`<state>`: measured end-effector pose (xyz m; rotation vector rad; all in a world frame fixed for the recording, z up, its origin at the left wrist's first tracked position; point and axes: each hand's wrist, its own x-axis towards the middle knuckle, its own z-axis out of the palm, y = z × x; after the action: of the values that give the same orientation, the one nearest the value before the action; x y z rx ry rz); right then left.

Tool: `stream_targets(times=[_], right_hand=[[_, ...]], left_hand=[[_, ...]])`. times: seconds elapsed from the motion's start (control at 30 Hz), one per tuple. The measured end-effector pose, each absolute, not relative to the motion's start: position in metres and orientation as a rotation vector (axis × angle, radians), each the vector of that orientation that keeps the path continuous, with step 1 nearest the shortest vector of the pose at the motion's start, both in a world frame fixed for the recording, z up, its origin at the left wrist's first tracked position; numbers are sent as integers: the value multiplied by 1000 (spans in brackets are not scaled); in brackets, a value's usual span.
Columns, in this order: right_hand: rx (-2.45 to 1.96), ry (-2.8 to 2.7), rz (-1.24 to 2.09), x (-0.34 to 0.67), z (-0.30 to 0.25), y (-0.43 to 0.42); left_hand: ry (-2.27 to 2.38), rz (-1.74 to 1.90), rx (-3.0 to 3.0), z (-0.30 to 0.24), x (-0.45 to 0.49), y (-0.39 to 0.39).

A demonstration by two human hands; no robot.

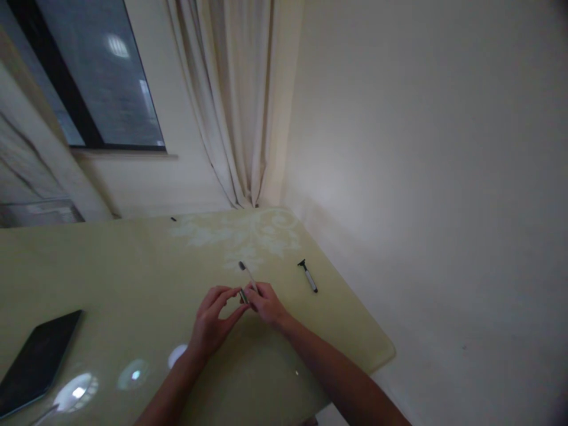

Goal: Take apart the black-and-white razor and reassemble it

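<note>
Head view shows a razor (309, 277) lying on the pale green table (133, 266) to the right of the hands, well apart from them. A dark tablet-like slab (42, 358) lies at far left, cut off by the frame, near a thin stick (47, 414) also cropped. A tiny dark piece (173, 219) near the table's back edge is too small to identify. Nothing stands between the camera and the hands, but fingers hide the toothbrush (251, 279)'s lower handle and part of a small green-edged piece (244, 296). The right hand (267, 303) grips the toothbrush, bristles pointing up and left, above the table. The left hand (210, 322) arches, thumb and forefinger pinching the green-edged piece beside the right fingertips.
</note>
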<state>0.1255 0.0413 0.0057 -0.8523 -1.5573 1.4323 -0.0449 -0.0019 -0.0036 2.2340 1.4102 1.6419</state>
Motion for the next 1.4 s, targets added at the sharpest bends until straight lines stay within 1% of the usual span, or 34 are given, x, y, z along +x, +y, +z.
stream_targets(times=[0.1, 0.2, 0.3, 0.4, 0.53, 0.67, 0.83, 0.97, 1.33, 1.4], right_hand=[[-825, -1549, 1479, 118, 7, 50], [-879, -1450, 1533, 114, -3, 52], [-926, -1314, 1671, 115, -13, 48], [-935, -1245, 1780, 118, -14, 42], [-954, -1150, 1792, 119, -9, 38], [-956, -1112, 1792, 118, -7, 40], [-881, -1235, 1866, 124, -6, 44], [-799, -1309, 1899, 128, -6, 45], [-767, -1371, 1920, 128, -4, 44], [-766, -1382, 1868, 129, -4, 47]], left_hand=[[1477, 1655, 2181, -5, -49, 0], [1500, 1576, 2174, -9, -52, 1], [1509, 1464, 2152, -13, -51, 0], [1525, 1460, 2085, -15, -48, -1], [1449, 1491, 2019, -13, -45, -3], [1359, 1419, 1974, -13, -46, -5], [1312, 1447, 1769, -17, -48, 0], [1217, 1373, 1806, -18, -50, 3], [1234, 1378, 1851, -18, -44, 0], [1282, 1403, 1843, -16, -45, -1]])
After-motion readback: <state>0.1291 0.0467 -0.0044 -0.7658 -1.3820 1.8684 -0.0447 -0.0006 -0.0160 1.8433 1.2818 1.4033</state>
